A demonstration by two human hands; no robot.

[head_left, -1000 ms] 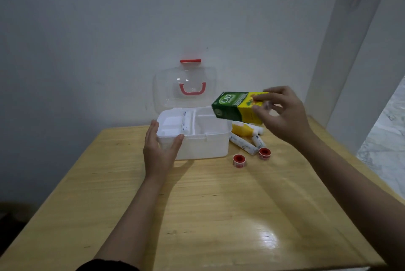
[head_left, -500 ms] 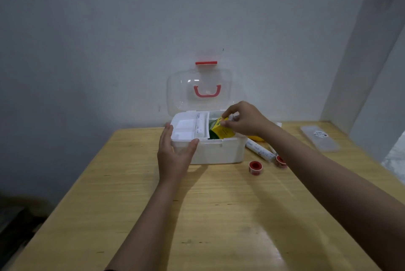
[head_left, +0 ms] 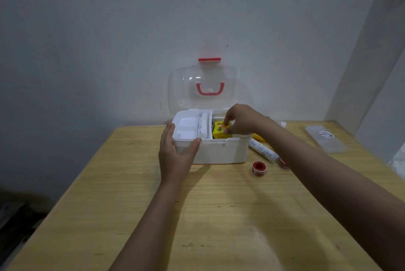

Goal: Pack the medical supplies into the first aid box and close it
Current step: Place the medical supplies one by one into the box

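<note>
The white first aid box [head_left: 221,151] stands on the wooden table with its clear lid [head_left: 202,86] upright against the wall. My left hand [head_left: 175,154] grips the box's front left corner. My right hand [head_left: 240,120] reaches into the right compartment, fingers pinched on a yellow and green carton [head_left: 219,130] that sits partly inside. A white roll [head_left: 202,126] lies in the inner tray beside the carton. Right of the box lie a white bandage roll [head_left: 264,150], a red tape spool [head_left: 259,168] and a yellow item [head_left: 258,137], partly hidden by my arm.
A second red spool [head_left: 284,163] peeks out beside my right forearm. A flat clear packet [head_left: 326,138] lies at the table's far right corner. The table [head_left: 219,216] abuts a grey wall; its left edge drops to a dark floor.
My right hand carried the carton from above the table's right side down into the box's right compartment. My left hand stayed on the box. The camera view shifted left.
</note>
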